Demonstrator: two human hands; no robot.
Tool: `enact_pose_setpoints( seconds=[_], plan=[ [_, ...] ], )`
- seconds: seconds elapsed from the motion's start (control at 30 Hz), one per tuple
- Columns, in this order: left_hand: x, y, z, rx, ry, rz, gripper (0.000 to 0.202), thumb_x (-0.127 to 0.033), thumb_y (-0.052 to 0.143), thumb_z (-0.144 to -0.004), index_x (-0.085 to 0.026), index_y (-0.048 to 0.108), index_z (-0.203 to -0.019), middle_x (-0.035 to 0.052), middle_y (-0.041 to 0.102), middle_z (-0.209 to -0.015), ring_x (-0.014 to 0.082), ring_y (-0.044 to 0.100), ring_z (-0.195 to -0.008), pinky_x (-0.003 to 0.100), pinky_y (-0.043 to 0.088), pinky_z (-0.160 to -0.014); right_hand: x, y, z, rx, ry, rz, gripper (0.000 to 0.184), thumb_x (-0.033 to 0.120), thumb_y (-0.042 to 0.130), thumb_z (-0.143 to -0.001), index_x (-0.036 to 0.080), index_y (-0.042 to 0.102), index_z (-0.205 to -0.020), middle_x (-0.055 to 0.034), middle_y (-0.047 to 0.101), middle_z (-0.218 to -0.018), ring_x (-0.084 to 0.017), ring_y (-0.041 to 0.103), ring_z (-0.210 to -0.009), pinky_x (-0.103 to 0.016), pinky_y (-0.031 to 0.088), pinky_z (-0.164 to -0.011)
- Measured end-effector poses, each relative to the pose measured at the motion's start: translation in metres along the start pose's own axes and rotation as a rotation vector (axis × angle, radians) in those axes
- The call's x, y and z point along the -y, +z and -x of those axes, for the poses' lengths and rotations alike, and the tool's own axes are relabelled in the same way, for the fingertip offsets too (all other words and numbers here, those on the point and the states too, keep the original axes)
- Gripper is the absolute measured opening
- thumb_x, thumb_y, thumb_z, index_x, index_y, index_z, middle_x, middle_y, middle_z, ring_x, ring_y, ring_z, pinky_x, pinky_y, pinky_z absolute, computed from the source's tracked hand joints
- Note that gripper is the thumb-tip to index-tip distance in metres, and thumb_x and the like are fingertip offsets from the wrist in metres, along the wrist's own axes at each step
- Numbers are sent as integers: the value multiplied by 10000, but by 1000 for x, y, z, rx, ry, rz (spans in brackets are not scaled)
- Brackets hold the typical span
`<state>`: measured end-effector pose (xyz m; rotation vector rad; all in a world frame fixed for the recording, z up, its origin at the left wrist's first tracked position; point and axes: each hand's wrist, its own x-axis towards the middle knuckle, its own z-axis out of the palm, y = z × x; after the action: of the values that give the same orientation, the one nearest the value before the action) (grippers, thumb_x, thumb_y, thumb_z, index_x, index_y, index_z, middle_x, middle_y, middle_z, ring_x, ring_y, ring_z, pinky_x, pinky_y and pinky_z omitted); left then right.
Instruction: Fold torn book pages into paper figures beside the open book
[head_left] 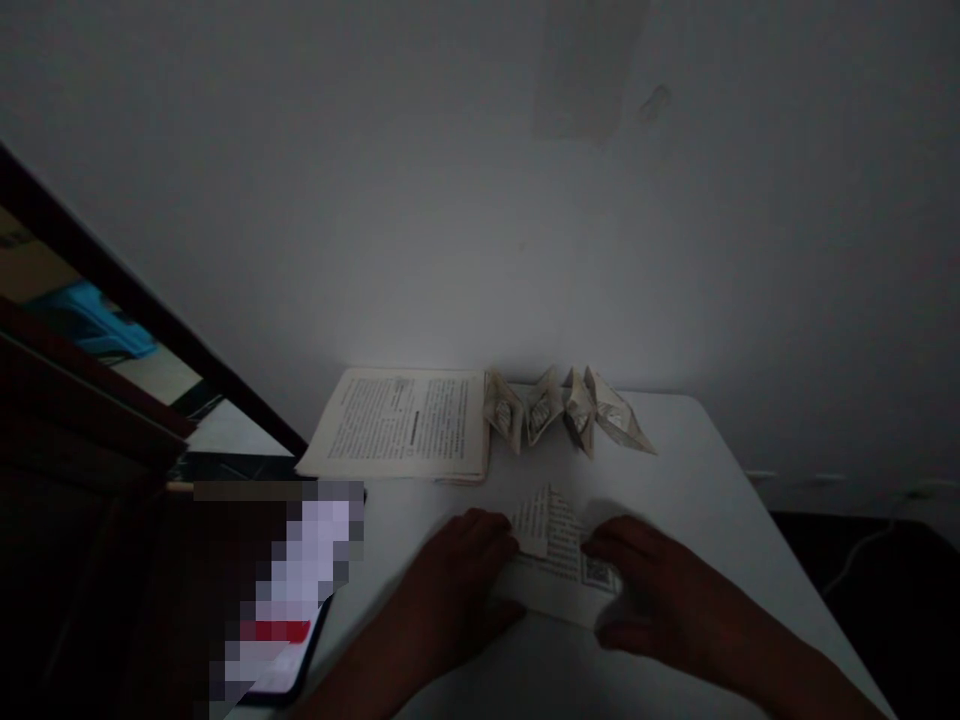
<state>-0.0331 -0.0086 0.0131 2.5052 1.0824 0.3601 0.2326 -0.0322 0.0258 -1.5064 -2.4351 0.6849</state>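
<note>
A printed sheet of paper, partly folded to a peak at its far side, lies on the white table in front of me. A small printed square code shows near its right corner. My left hand holds the paper's left side, fingers on the upper part and thumb by the near edge. On the opposite side, my right hand grips the right corner between fingers and thumb. Both hands cover the paper's ends. Beyond it stand several folded paper boats in a row by the wall.
At the back left of the white table lies a stack of printed pages. A phone with a blurred, lit screen is at the front left. A dark slanted frame rises on the left; a pale wall closes the back.
</note>
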Motion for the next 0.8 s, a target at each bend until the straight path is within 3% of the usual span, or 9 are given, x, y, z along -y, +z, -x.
enact_pose_setpoints(
  seconds=[0.2,0.57,0.8],
  plan=[
    [-3,6,-4,-63,75,-104,293,-293,646,-758,-189,561,-1018,81,591,-1022,252,538,-936,415,462,-805,-1,3,2,-31,-200,109,357,213,594,-776,212,571,-1132,-68,603,-1106,-219,533,-1052,-369,432,-941],
    [-3,13,-3,-109,123,-188,186,-275,588,-804,-170,570,-958,73,593,-937,238,547,-883,401,458,-764,-5,14,8,-181,-349,229,284,216,563,-813,168,603,-1089,-98,653,-1043,-232,592,-982,-367,504,-855],
    [-5,13,-5,-137,154,-212,117,-248,563,-821,-163,571,-900,72,593,-885,229,554,-847,386,461,-739,-4,20,4,-241,-374,216,224,141,510,-782,174,656,-948,-80,676,-919,-216,604,-890,-365,509,-806]
  ],
)
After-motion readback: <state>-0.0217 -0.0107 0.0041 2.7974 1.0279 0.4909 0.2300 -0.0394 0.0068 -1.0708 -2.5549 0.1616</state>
